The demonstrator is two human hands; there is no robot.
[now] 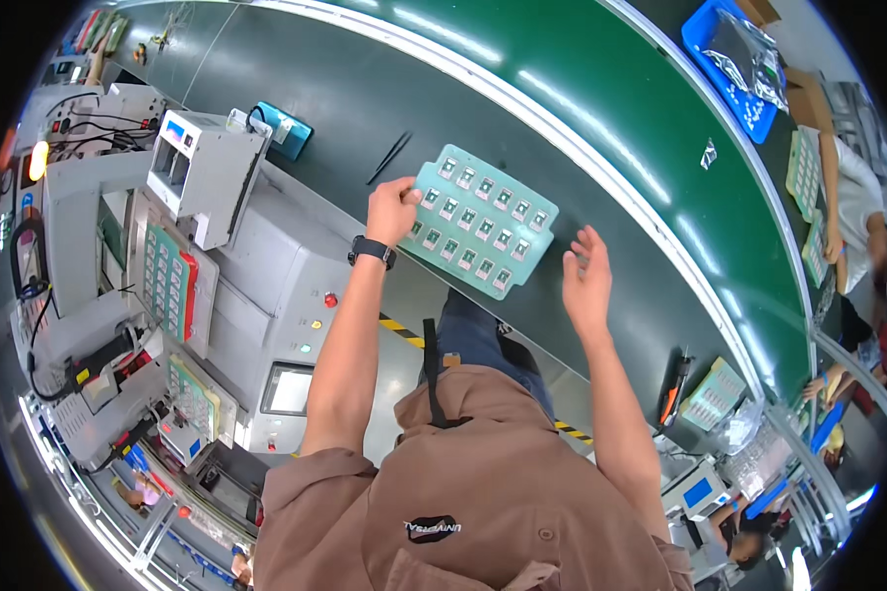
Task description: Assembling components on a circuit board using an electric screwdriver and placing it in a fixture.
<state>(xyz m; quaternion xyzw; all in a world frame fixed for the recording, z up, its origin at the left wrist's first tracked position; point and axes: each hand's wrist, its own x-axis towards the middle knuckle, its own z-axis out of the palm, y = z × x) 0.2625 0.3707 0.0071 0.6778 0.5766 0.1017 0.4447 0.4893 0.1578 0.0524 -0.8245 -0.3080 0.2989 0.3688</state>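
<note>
A pale green tray [475, 209] with notched corners carries rows of small metal-and-green parts. It lies at a slant over the near edge of the dark grey bench. My left hand [394, 210], with a black watch on its wrist, is closed on the tray's left edge. Past the tray's right edge is my right hand [586, 281], fingers curved and apart, holding nothing; a small gap separates it from the tray. Black tweezers [389, 158] lie on the bench beyond my left hand.
At left stands a grey machine [301, 266] with buttons and a small screen; another loaded green tray [168, 281] sits in it. A power screwdriver [674, 389] and a further tray [713, 394] lie at right. Beyond the bench runs a green conveyor belt [601, 118], with a blue bin [729, 69] past it.
</note>
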